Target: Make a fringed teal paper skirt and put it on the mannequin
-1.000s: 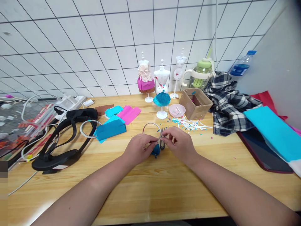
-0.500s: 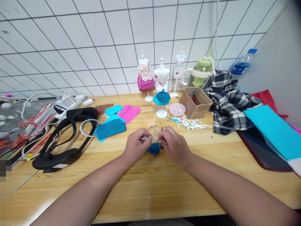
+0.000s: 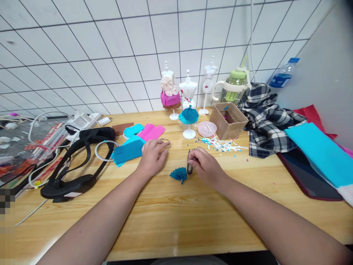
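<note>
My left hand rests low over the table, thumb and forefinger apart. A thin pale ring, looking like a narrow tape roll, lies against its fingertips, partly hidden by them. My right hand is closed in a pinch. From its fingertips juts a fine pale strip, probably tape, hard to make out. Just left of that hand, dark-handled snips lie on the wood. Beside them is a pleated teal paper fan, gathered at its lower end.
Behind stand white mini mannequins, one in a pink skirt, one in a teal skirt. A pink dish, paper scraps and cardboard box sit right of them. Coloured paper and a black headset lie left.
My left hand has moved left and away with the ring, its fingers spreading. The pale strip no longer spans both hands; my right hand keeps its pinch, and the teal fan shows fully.
</note>
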{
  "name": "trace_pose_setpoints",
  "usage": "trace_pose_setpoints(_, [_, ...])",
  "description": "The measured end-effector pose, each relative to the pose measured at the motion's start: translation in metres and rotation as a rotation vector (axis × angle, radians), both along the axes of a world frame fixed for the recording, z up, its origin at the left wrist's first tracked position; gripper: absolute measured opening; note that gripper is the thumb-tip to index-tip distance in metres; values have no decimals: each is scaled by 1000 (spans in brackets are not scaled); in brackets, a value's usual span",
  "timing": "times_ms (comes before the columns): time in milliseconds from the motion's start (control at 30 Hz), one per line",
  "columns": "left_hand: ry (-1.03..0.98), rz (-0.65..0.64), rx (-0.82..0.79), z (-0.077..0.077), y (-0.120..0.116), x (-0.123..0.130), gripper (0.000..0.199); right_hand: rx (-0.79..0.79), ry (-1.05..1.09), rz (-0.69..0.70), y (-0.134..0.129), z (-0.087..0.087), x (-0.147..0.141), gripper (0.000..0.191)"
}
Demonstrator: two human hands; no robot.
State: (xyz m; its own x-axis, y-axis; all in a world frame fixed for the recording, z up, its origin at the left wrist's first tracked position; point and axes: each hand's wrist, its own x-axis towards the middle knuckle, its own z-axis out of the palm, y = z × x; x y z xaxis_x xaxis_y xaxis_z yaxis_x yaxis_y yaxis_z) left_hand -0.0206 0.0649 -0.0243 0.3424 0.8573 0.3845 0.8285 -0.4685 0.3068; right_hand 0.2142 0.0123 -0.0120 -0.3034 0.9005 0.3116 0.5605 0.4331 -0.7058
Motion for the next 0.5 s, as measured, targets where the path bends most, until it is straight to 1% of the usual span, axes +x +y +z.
trace_pose_setpoints(67, [-39,-118,-30,10,-14,10,30,-21,5,14,0,-1,-1,10])
trace_pose_setpoints(167, [-39,-283,-86,21,-32,23,25,-43,29,36,0,-3,-1,9])
trace_pose_setpoints(233, [-44,-282,-32,24,-39,29,19,-48,39,44,1,-4,-2,9])
trace_pose_setpoints(333, [-57,-277,63,22,-43,32,14,-55,49,47,0,-5,-4,9])
trace_pose_setpoints(400, [-74,-297,72,20,-42,32,11,-61,55,41,0,-5,-4,9])
trace_pose_setpoints(500, [-123,-314,41,17,-38,31,9,-67,53,26,-1,-5,-4,9])
